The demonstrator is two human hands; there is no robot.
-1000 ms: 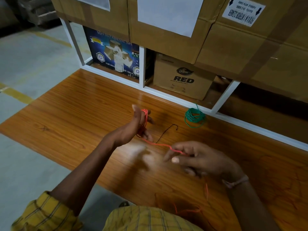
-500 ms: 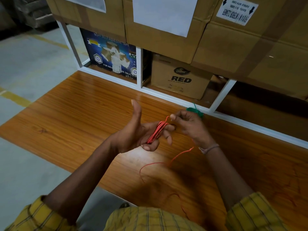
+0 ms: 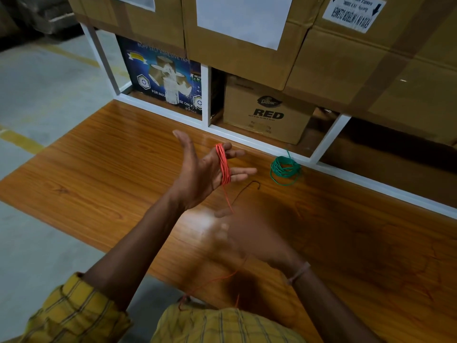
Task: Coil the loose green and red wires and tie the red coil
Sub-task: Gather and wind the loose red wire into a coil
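Your left hand [image 3: 197, 174] sits at frame centre with the wound wire [image 3: 223, 167] looped around its fingers. Your right hand [image 3: 249, 233] is just below it, blurred. The finished coil [image 3: 284, 169] lies right of centre on the board [image 3: 99, 174], beside the shelf frame [image 3: 247, 139]. Boxes [image 3: 267, 112] fill the top.

One camera sat on the person's head, looking forward and down, close over the wooden board [image 3: 99, 174] and the boxes [image 3: 267, 110] past its far edge.

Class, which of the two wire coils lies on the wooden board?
The green coil, lying flat by the white rack; the red coil is wound around the left hand.
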